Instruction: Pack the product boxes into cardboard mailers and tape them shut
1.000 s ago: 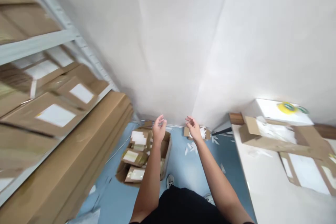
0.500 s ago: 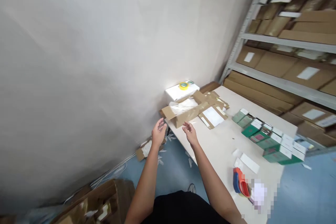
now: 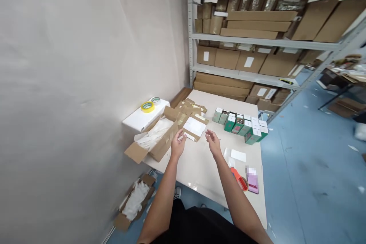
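Beside the wall, the tabletop is placed. Near its left edge, an open box filled with white wrap is set; likely light but stiff, best gripped at opposite sides. Next to it, a flat carton is laid, probably thin and bendable, best taken by its edges. The left hand, nearest the carton, and the right hand are held empty, fingers loosely curled and parted.

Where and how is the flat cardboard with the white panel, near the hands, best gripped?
Probably by its right edge, coming from the right with the right hand: thumb on top, fingertips worked under. The flat cardboard lies low on the table, offering little side to pinch, and the open carton crowds its left.
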Action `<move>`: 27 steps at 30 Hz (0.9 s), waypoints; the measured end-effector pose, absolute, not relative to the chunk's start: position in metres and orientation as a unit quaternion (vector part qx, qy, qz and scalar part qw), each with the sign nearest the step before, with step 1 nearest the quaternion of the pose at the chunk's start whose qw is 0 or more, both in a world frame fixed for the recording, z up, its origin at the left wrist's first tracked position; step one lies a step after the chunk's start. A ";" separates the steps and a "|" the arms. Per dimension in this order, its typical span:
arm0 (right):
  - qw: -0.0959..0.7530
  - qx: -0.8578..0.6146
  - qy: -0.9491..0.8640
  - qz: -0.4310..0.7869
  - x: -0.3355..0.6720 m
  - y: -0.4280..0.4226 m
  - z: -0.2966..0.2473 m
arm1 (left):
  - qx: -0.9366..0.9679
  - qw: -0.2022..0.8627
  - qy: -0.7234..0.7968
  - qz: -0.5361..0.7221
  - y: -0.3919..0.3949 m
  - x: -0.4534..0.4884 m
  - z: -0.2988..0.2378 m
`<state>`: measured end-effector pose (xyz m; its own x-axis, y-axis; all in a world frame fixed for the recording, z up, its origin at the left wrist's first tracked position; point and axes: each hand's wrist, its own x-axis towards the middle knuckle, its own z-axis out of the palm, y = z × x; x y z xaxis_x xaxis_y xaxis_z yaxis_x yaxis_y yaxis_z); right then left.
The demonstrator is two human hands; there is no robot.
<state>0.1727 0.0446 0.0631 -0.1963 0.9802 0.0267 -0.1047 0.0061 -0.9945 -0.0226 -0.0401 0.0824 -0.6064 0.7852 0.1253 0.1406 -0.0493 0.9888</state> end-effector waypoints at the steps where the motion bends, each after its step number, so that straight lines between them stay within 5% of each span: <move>1: 0.482 -0.430 -0.518 0.561 0.172 0.049 0.064 | 0.367 0.266 0.634 0.626 -0.031 -0.025 0.082; 16: 0.520 -0.613 -0.415 0.426 0.196 0.048 0.034 | 0.515 0.473 0.507 0.504 0.070 -0.033 0.054; 27: 0.276 -0.843 -0.336 0.317 0.342 -0.044 -0.086 | 0.520 0.584 0.509 0.359 0.037 0.054 0.002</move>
